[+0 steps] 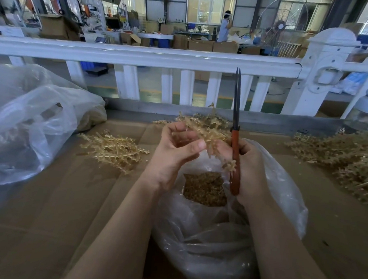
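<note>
The left hand [178, 147] pinches a gold plastic sprig [207, 130] above the open plastic bag [283, 187] at the desk's [48, 196] near middle, likely so trimmings drop onto the cut pieces [204, 189] inside. The right hand [248, 164] grips red-handled scissors [235, 142], blades together and pointing up — parked clear, it seems.

A white railing [140, 56] ran across in front of me, ending at a capped post [323, 67] on my right. Beyond it lay a workshop floor [149, 84] with a green strip. Cardboard boxes [200, 45] lined the far benches, and a standing fan [279, 27] stood near them. Daylight came through tall windows [207, 8] in the back wall, pale and even.
</note>
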### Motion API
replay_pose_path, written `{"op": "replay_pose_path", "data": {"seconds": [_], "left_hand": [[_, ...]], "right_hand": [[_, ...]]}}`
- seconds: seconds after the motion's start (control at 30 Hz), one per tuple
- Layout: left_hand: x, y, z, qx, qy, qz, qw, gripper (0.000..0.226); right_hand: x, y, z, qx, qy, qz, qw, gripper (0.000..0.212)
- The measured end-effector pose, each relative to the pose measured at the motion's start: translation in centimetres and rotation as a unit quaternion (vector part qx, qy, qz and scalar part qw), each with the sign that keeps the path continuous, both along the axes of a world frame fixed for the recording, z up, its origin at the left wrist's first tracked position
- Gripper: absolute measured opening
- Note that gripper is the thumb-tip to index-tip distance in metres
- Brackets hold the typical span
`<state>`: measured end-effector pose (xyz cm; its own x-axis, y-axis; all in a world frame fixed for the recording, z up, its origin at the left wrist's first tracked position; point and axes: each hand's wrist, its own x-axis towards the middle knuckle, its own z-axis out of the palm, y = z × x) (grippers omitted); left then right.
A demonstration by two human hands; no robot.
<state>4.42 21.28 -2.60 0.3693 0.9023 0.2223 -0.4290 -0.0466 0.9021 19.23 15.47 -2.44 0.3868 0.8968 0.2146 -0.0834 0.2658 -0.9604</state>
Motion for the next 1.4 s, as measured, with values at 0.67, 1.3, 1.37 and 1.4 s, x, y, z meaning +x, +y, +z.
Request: {"op": "replay_pose_path", "data": {"seconds": [0.67,1.3,1.37,1.4], "left_hand": [[0.5,0.1,-0.4,0.086,0.040,-0.035,0.995,0.033],[0.7,0.1,-0.5,0.097,-0.012,0.092,0.991,0.013],[0.8,0.1,-0.4,0.102,-0.004,0.079,0.992,0.008],[0.8,0.1,-0.5,0.103,-0.002,0.070,0.992,0.007]], "right_hand": [[0.1,0.1,-0.1,0.013,-0.034,-0.042,0.998,0.012],[-0.2,-0.2,0.0,-0.006,-0.029,0.027,0.999,0.014],[-0.1,-0.3,0.1,0.003,-0.010,0.026,1.000,0.010],[-0.1,-0.3,0.0,0.005,-0.017,0.020,1.000,0.010]]}}
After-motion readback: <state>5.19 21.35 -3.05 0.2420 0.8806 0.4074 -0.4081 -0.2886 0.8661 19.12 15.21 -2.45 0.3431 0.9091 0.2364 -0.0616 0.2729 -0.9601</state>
